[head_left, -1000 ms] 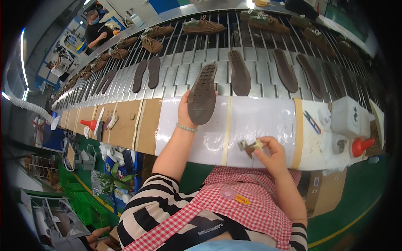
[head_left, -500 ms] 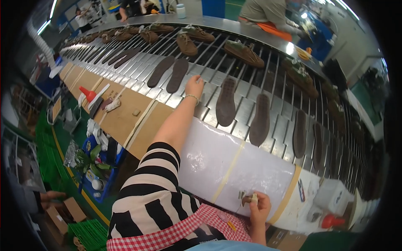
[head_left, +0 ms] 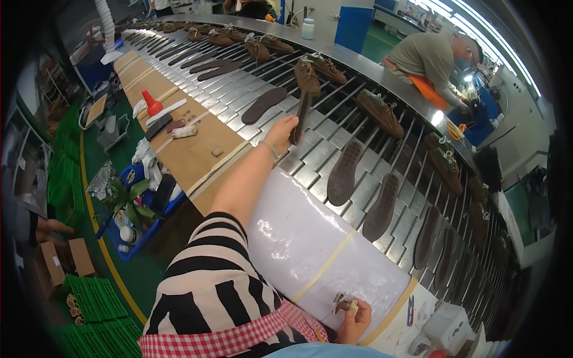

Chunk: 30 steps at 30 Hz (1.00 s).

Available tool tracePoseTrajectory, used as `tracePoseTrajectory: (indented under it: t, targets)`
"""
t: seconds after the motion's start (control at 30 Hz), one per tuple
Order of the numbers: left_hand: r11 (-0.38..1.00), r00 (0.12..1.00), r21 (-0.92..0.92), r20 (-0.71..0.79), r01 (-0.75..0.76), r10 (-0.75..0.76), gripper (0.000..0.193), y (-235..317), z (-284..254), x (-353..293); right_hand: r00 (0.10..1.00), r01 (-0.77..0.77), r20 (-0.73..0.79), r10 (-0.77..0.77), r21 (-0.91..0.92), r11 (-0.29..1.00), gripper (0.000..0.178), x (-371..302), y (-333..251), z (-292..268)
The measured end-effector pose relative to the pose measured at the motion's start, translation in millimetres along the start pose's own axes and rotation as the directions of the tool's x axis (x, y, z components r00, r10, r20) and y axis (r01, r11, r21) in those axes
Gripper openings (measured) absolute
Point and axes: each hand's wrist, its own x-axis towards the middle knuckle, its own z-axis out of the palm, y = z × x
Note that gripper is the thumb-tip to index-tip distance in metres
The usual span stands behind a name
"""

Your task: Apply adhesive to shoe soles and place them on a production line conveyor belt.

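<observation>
My left hand point(head_left: 279, 135) is closed on a dark brown shoe sole point(head_left: 303, 113), which it holds up on edge above the slatted metal conveyor point(head_left: 316, 148). Another sole point(head_left: 264, 105) lies flat just left of it. To the right rest two more soles, one nearer the middle point(head_left: 345, 173) and one closer to me point(head_left: 381, 207). Low in the view, my right hand point(head_left: 356, 323) pinches a small cream-coloured piece point(head_left: 354, 306) above the plastic-covered white sheet. A small brown bit beside it is too small to name.
Brown lace-up shoes point(head_left: 380, 113) line the conveyor's far side. At left, a cardboard-covered ledge point(head_left: 179, 143) carries a red-nozzled bottle point(head_left: 152, 104) and small tools. The white sheet point(head_left: 298, 230) covers the near ledge. A white container point(head_left: 447, 325) stands at lower right. A person point(head_left: 424, 62) works beyond the conveyor.
My left hand, earlier bent over the conveyor beside two flat soles, now grips the right one and has tipped it up on edge. The whole view has shifted; my right hand keeps its pinch.
</observation>
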Motion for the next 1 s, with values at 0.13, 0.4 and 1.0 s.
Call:
tracePoseTrajectory:
  t: [0.13, 0.4, 1.0]
  targets:
    - [0.955, 0.947, -0.288, 0.278, -0.077, 0.16, 0.06, 38.5, 62.7, -104.5, 1.0, 0.014, 0.002, -0.014, -0.018, 1.0, 0.042, 1.4, 0.7, 2.6]
    - [0.747, 0.742, -0.445, 0.663, 0.494, -0.095, 0.074, 17.2, 148.4, -184.0, 0.996, 0.094, 0.004, -0.094, -0.097, 0.991, 0.047, -20.0, -38.1, -43.7]
    - [0.477, 0.458, -0.209, 0.736, 0.854, -0.498, 0.069, -43.5, 245.2, -317.3, 0.728, -0.277, -0.275, -0.628, -0.956, 0.097, 0.034, -62.3, -138.4, -238.8]
